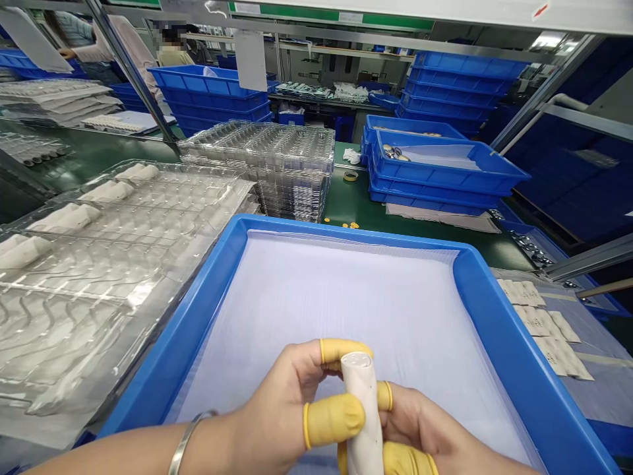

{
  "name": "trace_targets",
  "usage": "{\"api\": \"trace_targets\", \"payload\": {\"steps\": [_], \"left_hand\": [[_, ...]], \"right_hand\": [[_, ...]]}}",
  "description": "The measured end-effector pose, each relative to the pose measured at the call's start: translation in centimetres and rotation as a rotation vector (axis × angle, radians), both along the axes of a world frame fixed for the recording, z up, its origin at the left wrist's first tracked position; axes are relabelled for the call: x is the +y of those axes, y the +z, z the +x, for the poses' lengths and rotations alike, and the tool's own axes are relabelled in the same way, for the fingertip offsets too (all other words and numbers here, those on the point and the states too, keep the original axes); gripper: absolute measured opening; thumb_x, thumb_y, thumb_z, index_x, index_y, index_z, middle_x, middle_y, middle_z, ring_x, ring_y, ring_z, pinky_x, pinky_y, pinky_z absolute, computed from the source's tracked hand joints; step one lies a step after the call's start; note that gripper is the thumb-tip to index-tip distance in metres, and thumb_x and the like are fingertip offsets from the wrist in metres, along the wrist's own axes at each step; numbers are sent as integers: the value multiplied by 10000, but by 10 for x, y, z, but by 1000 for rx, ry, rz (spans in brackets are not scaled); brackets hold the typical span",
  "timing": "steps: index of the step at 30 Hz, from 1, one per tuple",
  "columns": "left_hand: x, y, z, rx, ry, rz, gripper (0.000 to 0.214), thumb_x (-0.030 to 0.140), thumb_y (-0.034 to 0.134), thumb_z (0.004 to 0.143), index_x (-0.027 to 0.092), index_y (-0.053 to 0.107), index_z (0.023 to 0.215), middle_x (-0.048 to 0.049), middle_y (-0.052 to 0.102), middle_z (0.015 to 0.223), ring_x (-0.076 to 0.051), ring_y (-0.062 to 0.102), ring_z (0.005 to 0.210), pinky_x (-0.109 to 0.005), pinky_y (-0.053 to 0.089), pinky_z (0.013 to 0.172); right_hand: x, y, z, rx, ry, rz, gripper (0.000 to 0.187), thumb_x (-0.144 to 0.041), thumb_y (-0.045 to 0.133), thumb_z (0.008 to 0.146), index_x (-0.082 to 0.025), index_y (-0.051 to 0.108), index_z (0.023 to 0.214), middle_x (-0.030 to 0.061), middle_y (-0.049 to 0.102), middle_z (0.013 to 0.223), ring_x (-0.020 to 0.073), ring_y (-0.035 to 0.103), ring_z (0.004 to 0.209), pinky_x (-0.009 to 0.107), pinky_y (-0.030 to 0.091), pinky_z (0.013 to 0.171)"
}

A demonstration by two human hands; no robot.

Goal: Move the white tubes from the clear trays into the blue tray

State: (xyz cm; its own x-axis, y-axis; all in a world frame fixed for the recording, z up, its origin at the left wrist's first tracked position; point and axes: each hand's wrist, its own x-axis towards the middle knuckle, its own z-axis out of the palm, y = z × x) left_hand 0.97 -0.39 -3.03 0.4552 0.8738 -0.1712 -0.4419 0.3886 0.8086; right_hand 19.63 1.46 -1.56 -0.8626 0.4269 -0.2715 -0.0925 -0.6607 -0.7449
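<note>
Slip risk: left hand and right hand grip white cylinder; yellow finger cots could lose hold

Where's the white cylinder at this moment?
In the head view, the white cylinder sits low centre between the left hand and right hand, above the blue tray.

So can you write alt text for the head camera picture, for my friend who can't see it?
A left hand and a right hand, with yellow finger cots on some fingers, hold a white tube above a blue tray lined with a white sheet. Clear plastic blister trays are stacked ahead to the left, and blue bins are stacked ahead to the right.
</note>
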Motion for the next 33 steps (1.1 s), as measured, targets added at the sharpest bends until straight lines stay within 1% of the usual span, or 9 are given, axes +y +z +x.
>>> {"api": "trace_targets", "payload": {"steps": [3, 5, 8, 11, 16, 21, 27, 30, 33], "left_hand": [[0, -3, -1, -36, -14, -44, 423, 402, 798, 685, 203, 675, 1037, -31, 647, 907, -154, 576, 838, -303, 472, 766], [0, -3, -1, -46, -7, -90, 434, 388, 836, 634, 191, 672, 984, -18, 645, 880, -136, 582, 805, -273, 477, 730], [0, -1, 1, -40, 11, -163, 469, 380, 884, 545, 181, 619, 876, 23, 626, 746, -93, 578, 641, -214, 468, 583], [-2, 2, 4, -32, 4, -241, 521, 400, 891, 520, 196, 532, 839, 57, 604, 593, -71, 542, 477, -187, 442, 464], [-4, 3, 9, -4, 38, -234, 514, 416, 884, 527, 181, 558, 848, 54, 582, 581, -75, 563, 499, -179, 464, 475], [-3, 5, 7, 38, 10, -45, 344, 393, 805, 663, 189, 664, 902, 8, 478, 872, -98, 582, 595, -237, 491, 488], [3, 10, -1, 303, 48, 428, 163, 281, 720, 761, 159, 693, 866, -33, 505, 766, -168, 500, 744, -330, 482, 677], [3, 8, -3, 316, 60, 630, 343, 207, 734, 750, 206, 680, 1089, -49, 549, 793, -188, 499, 781, -347, 472, 707], [3, 7, -4, 286, 67, 700, 532, 150, 734, 749, 304, 606, 1242, -47, 571, 839, -204, 509, 849, -351, 472, 754]], "right_hand": [[1, -5, -1, 50, 18, -83, 252, -312, 784, 862, -118, 647, 946, 20, 551, 787, 90, 438, 640, 184, 340, 620], [1, -6, -2, 43, 4, -101, 268, -324, 792, 853, -104, 656, 924, 35, 565, 818, 91, 451, 653, 187, 345, 627], [2, -6, 0, -2, -2, -39, 279, -366, 779, 865, -127, 668, 955, 30, 583, 855, 103, 483, 694, 199, 374, 672], [-2, -4, 3, -54, -10, 32, 212, -314, 765, 885, -188, 658, 1019, 8, 593, 853, 144, 567, 820, 250, 424, 793], [-9, -7, 3, -147, -93, 73, 267, -268, 819, 818, -201, 649, 1013, 10, 614, 917, 167, 583, 883, 279, 425, 837], [2, -2, 2, -123, 23, 119, 272, -361, 784, 844, -166, 634, 960, 34, 602, 915, 182, 562, 859, 289, 430, 800], [10, -1, 0, -18, 53, 146, 237, -365, 727, 900, -204, 620, 1037, 13, 548, 908, 179, 528, 908, 279, 425, 820], [11, -1, 2, -53, 68, 246, 191, -375, 689, 931, -217, 635, 1023, 19, 552, 1001, 176, 525, 950, 267, 426, 827], [12, -3, 4, -81, 62, 290, 283, -391, 640, 962, -228, 589, 1188, 54, 533, 1150, 198, 502, 1076, 297, 420, 899]]}}
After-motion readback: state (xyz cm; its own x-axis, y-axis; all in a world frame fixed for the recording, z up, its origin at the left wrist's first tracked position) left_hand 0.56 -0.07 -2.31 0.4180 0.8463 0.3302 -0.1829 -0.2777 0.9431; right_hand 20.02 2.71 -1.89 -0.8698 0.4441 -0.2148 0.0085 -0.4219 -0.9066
